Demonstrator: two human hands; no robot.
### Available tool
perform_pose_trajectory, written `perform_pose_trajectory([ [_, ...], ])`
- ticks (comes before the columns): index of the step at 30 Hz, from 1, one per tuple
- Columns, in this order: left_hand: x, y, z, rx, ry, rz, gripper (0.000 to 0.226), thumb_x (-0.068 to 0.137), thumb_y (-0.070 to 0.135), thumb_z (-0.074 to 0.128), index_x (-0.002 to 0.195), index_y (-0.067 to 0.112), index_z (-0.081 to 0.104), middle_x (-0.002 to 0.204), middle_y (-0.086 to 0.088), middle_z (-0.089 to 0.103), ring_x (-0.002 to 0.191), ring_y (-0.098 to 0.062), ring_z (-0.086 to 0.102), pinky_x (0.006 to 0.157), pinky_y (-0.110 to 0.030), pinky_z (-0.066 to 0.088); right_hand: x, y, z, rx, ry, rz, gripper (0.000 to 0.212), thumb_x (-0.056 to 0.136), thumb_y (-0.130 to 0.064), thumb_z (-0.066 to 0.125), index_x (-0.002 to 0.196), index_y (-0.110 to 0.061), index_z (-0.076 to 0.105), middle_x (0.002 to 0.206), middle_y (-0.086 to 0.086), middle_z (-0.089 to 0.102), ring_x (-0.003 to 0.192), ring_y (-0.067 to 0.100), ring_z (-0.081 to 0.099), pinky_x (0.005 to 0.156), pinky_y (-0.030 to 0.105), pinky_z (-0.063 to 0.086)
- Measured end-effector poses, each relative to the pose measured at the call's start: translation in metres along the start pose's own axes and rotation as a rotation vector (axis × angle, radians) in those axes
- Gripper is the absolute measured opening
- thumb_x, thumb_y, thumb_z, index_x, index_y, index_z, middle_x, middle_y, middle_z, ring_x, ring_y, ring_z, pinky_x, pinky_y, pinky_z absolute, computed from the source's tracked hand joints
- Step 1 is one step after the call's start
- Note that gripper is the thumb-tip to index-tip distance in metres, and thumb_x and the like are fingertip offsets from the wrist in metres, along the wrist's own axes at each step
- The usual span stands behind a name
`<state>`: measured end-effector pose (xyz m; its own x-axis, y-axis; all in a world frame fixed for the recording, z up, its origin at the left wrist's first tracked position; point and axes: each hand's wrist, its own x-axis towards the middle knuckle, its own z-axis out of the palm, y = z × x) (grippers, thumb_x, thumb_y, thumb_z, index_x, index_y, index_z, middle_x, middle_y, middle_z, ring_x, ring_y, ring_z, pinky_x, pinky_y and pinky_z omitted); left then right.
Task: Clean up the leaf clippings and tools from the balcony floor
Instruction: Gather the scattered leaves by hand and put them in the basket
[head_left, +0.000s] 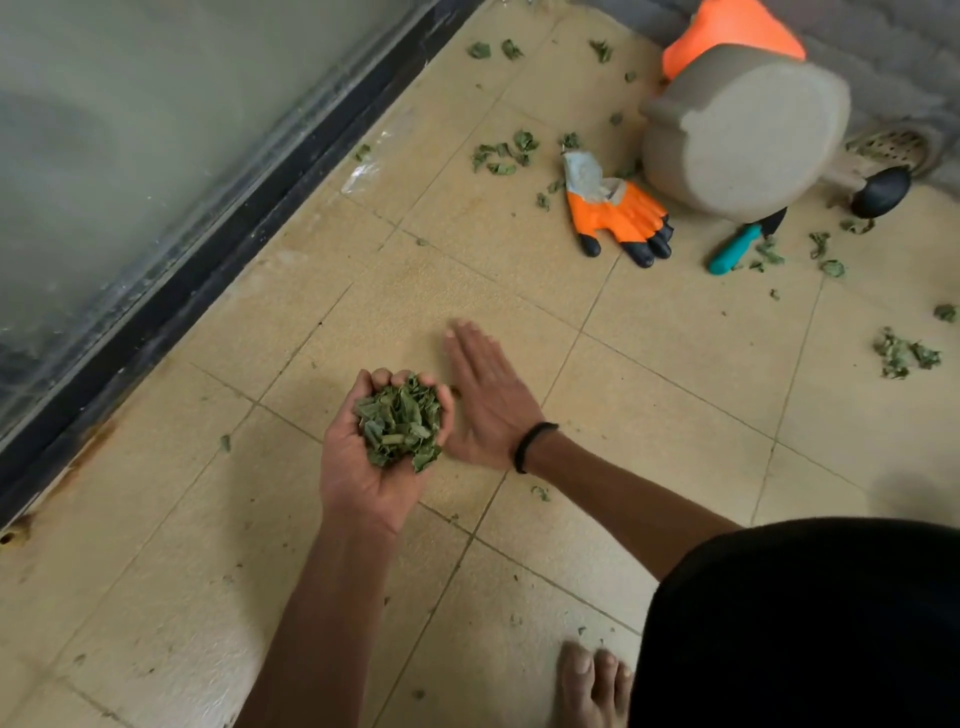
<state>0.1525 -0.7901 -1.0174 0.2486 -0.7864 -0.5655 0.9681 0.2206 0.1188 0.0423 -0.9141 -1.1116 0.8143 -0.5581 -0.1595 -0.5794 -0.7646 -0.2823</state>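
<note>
My left hand (363, 467) is cupped palm up, its fingers curled round a heap of green leaf clippings (399, 423). Just to its right, my right hand (485, 400) is flat with straight fingers, low over the tiled floor (675, 415) and holding nothing. More clippings lie scattered at the far side (501, 153) and in a small pile at the right (904, 356). An orange and grey glove (618, 213) lies on the floor ahead. A teal-handled tool (735, 249) and a black scoop (883, 189) lie beside a tipped beige pot (743, 130).
A glass sliding door (130, 156) with a dark frame (234, 234) runs along the left. A second orange glove (732, 26) sits behind the pot. A floor drain (893, 145) is at the far right. My bare foot (592, 686) stands at the bottom.
</note>
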Motion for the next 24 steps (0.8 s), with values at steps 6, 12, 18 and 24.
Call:
perform_pose_trajectory([
  [6, -0.003, 0.003, -0.004, 0.036, 0.015, 0.032, 0.031, 0.107, 0.029, 0.048, 0.082, 0.017, 0.062, 0.090, -0.001, 0.061, 0.091, -0.021, 0.064, 0.087, -0.038, 0.057, 0.004, 0.002, 0.010, 0.083, 0.169, -0.108, 0.059, 0.105, -0.052, 0.038, 0.156, -0.023, 0.034, 0.166, 0.012, 0.022, 0.156, 0.029, 0.012, 0.126, 0.048, 0.020],
  [12, -0.003, -0.004, 0.000, 0.040, 0.028, 0.028, 0.029, 0.106, 0.030, 0.049, 0.083, 0.017, 0.061, 0.090, 0.000, 0.060, 0.092, -0.019, 0.063, 0.094, -0.036, 0.054, 0.000, 0.014, 0.022, 0.068, 0.294, -0.263, 0.028, 0.101, -0.018, 0.061, 0.126, -0.006, 0.066, 0.140, 0.015, 0.059, 0.137, 0.030, 0.047, 0.106, 0.043, 0.049],
  [18, -0.005, -0.004, 0.005, 0.089, 0.012, 0.022, 0.033, 0.107, 0.032, 0.047, 0.080, 0.019, 0.062, 0.089, 0.001, 0.061, 0.090, -0.019, 0.064, 0.091, -0.035, 0.055, -0.014, 0.044, -0.007, -0.302, 0.190, -0.342, 0.060, 0.103, -0.062, 0.032, 0.134, -0.015, 0.054, 0.145, 0.015, 0.049, 0.127, 0.032, 0.048, 0.097, 0.046, 0.044],
  [24, -0.013, -0.001, 0.009, 0.116, 0.103, 0.047, 0.034, 0.104, 0.033, 0.048, 0.077, 0.018, 0.063, 0.087, 0.001, 0.060, 0.089, -0.019, 0.062, 0.098, -0.036, 0.051, 0.017, 0.053, -0.011, -0.318, 0.142, -0.456, 0.030, 0.106, -0.038, 0.044, 0.115, -0.011, 0.053, 0.102, 0.014, 0.057, 0.064, 0.024, 0.053, 0.047, 0.034, 0.050],
])
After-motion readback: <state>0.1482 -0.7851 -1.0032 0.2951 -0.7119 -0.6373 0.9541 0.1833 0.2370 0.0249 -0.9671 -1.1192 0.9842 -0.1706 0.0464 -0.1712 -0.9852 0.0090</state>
